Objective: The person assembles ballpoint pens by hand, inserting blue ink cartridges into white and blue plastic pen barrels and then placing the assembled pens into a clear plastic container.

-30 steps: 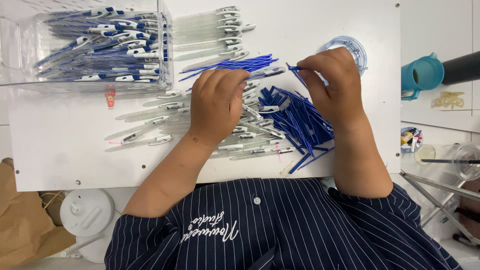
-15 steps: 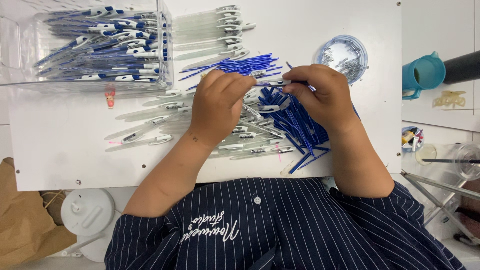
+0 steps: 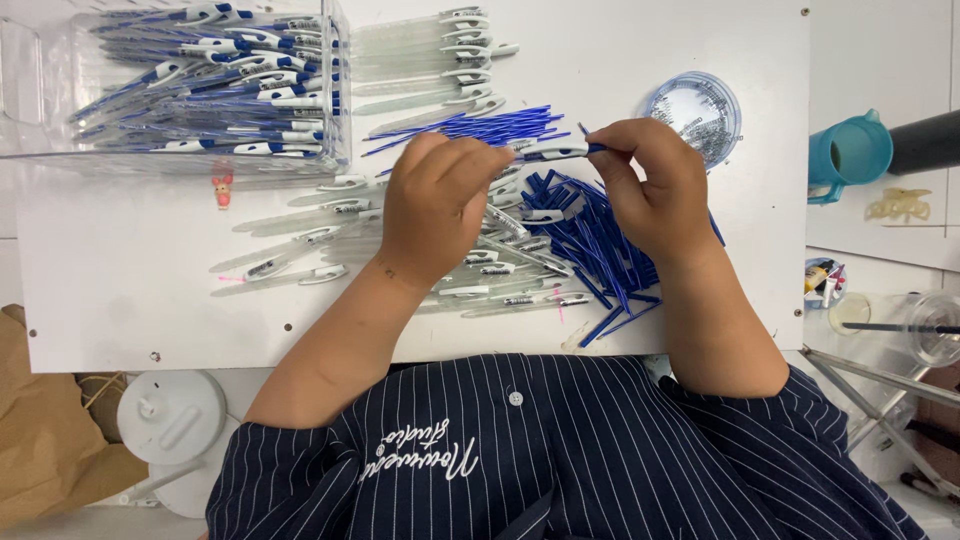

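Note:
My left hand [image 3: 436,205] and my right hand [image 3: 655,185] hold one pen [image 3: 552,151] between them, above a white board [image 3: 150,310]. The left fingers grip its clear barrel end; the right fingertips pinch the blue end. Under the hands lie loose clear pen barrels [image 3: 300,240] with white clips and a heap of blue refills [image 3: 600,245]. A second bunch of blue refills [image 3: 480,128] lies just beyond the left hand.
A clear plastic box [image 3: 200,80] of finished blue-and-white pens stands at the far left. A row of clear barrels [image 3: 440,50] lies beside it. A round clear tub [image 3: 695,105] sits past my right hand. A teal cup [image 3: 850,155] stands off the board on the right.
My right hand has come down from the far right toward the left hand. Both hands now meet on one pen, held level between them.

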